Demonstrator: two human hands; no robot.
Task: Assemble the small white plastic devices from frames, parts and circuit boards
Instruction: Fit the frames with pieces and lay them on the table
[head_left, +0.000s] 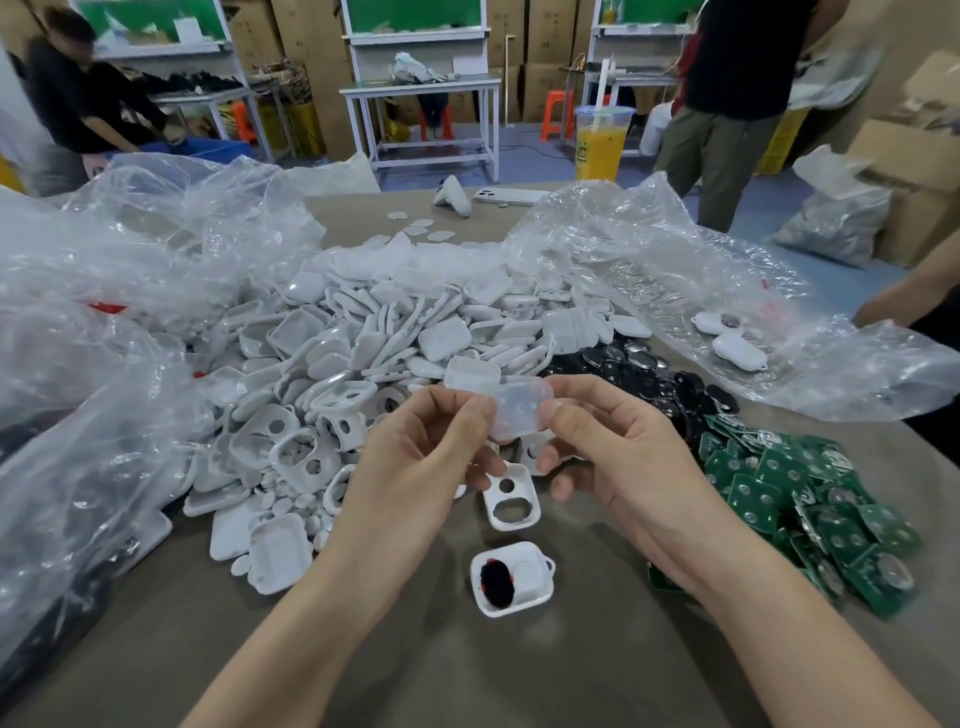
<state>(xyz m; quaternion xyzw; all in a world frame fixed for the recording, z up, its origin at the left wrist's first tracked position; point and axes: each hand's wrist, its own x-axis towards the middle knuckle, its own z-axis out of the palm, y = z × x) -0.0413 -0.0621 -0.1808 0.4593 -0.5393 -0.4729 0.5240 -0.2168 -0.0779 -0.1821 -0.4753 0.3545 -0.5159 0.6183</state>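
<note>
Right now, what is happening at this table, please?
A person is assembling small white devices. The left hand and the right hand pinch a translucent part between them, above the table. Under the hands lie a frame and a shell with a black piece inside. Behind is a pile of white parts. Black discs and green boards lie to the right.
</note>
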